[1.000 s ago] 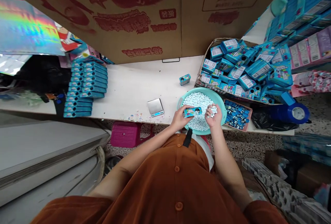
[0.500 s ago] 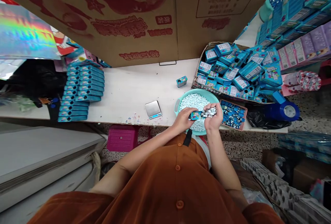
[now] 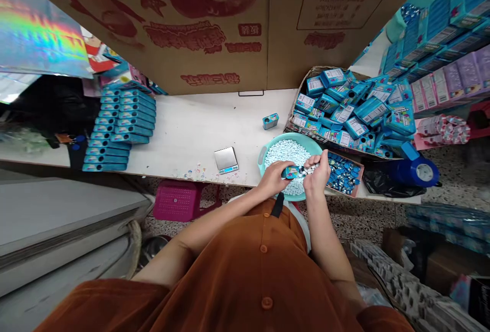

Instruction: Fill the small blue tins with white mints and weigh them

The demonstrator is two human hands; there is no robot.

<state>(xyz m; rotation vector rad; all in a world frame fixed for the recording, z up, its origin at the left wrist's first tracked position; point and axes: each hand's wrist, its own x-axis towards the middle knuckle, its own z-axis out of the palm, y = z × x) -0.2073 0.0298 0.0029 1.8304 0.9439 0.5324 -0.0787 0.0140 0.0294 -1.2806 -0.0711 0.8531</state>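
Observation:
Over a turquoise basin [image 3: 261, 156] of small pale candies [image 3: 286, 152], my left hand [image 3: 274, 179] grips a small blue tin [image 3: 292, 172] lying on its side. Its open end faces my right hand [image 3: 317, 172], which is cupped around a heap of candies [image 3: 308, 169] right at the opening. Left of the basin, a flat digital scale [image 3: 226, 160] rests on the white table. Beyond the basin stands a single blue tin [image 3: 270, 121] with a dark hole in its top.
A carton [image 3: 300, 87] heaped with blue tins is behind the basin. A tray of blue and silver caps [image 3: 344, 172] sits to its right. Stacked blue tins [image 3: 122, 122] stand at left, and a big cardboard box [image 3: 214, 56] closes off the back. A pink stool [image 3: 178, 200] is below the edge.
My right hand has curled its fingers further over the candies and tipped toward the tin; fewer candies show in it. The view has shifted slightly.

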